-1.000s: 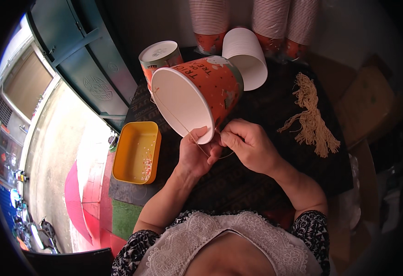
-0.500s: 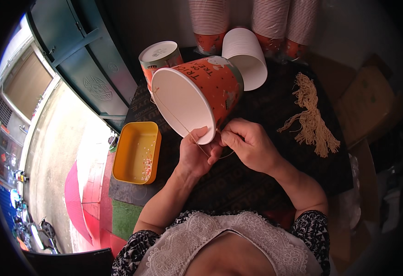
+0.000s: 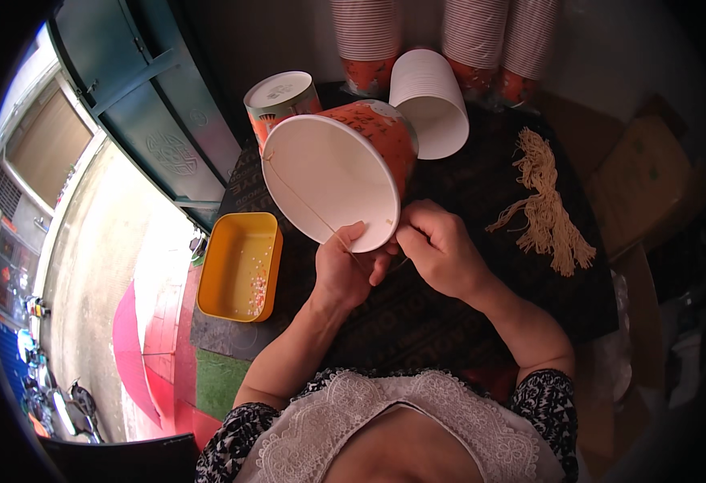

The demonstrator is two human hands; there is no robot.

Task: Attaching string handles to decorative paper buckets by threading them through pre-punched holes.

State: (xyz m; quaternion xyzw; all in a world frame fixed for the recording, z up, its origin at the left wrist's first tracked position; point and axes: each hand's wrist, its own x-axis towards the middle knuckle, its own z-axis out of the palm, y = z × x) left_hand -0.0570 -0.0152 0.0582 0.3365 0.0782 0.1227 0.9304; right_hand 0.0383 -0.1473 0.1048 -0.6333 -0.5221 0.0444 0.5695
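Observation:
An orange paper bucket (image 3: 320,177) with a white inside is tilted with its mouth toward me. My left hand (image 3: 345,266) grips its lower rim, the thumb inside and the other fingers beneath. A thin tan string (image 3: 303,200) runs from the bucket's left rim across the mouth to my left thumb. Against the outside of the right rim, my right hand (image 3: 433,245) is closed in a pinch on the string, its fingertips partly hidden. A small tan bit of string shows on the inner wall near that spot.
Left of my hands stands a yellow tub (image 3: 240,266) with small pale and red beads. A bundle of tan strings (image 3: 546,201) lies at the right of the dark table. Behind are an upturned bucket (image 3: 279,101), a white bucket stack (image 3: 433,105) on its side and wrapped stacks (image 3: 474,40).
The bucket has turned so its mouth faces me more and less of its printed side shows. A tan bit now appears on the inner right wall. My right hand has shifted slightly right.

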